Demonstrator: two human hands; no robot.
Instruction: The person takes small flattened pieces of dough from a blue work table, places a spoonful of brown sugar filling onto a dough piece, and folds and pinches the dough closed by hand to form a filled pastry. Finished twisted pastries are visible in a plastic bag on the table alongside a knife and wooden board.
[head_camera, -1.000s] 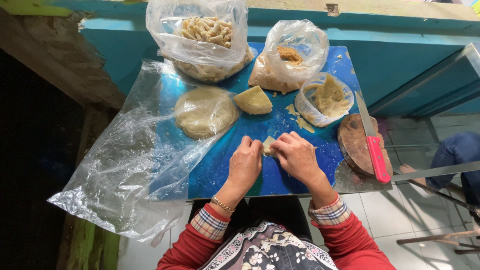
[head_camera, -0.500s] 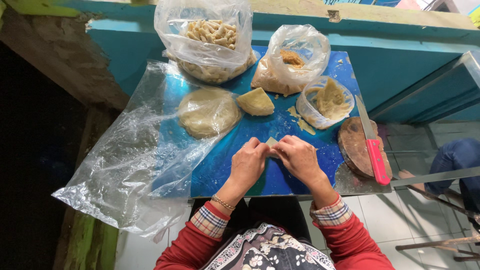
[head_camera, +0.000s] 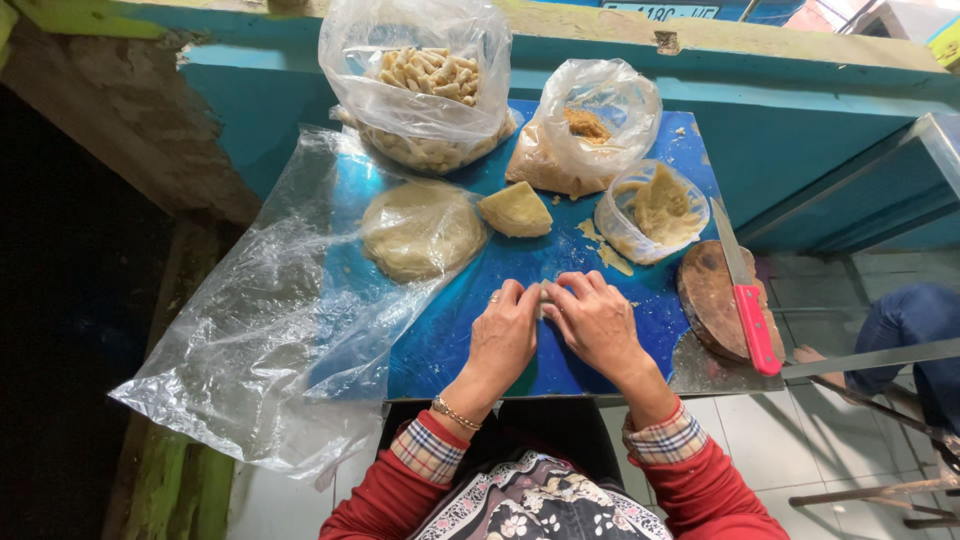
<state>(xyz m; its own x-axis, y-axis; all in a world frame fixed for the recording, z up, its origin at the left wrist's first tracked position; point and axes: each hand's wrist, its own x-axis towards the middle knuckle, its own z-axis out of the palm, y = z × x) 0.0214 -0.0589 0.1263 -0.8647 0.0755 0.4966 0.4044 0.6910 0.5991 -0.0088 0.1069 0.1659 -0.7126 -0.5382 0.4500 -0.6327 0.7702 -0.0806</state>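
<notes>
My left hand (head_camera: 505, 335) and my right hand (head_camera: 594, 322) meet over the blue table top (head_camera: 440, 340), fingertips pressed together around a small pale piece of dough (head_camera: 541, 293) that is mostly hidden between them. A flat round disc of dough (head_camera: 420, 230) lies under a clear plastic sheet (head_camera: 270, 330) to the upper left of my hands. A wedge of dough (head_camera: 515, 211) rests just beyond them.
A plastic bag of finished rolls (head_camera: 425, 85) stands at the back, a bag of brown filling (head_camera: 585, 130) to its right, and a clear tub of dough scraps (head_camera: 650, 210) beside it. A red-handled knife (head_camera: 745, 290) lies on a round wooden board (head_camera: 715, 300). Someone's blue-clad leg (head_camera: 910, 320) is at right.
My two hands have closed tighter around the small dough piece, which shows less than before. The camera view shifted slightly; the other things stay in place.
</notes>
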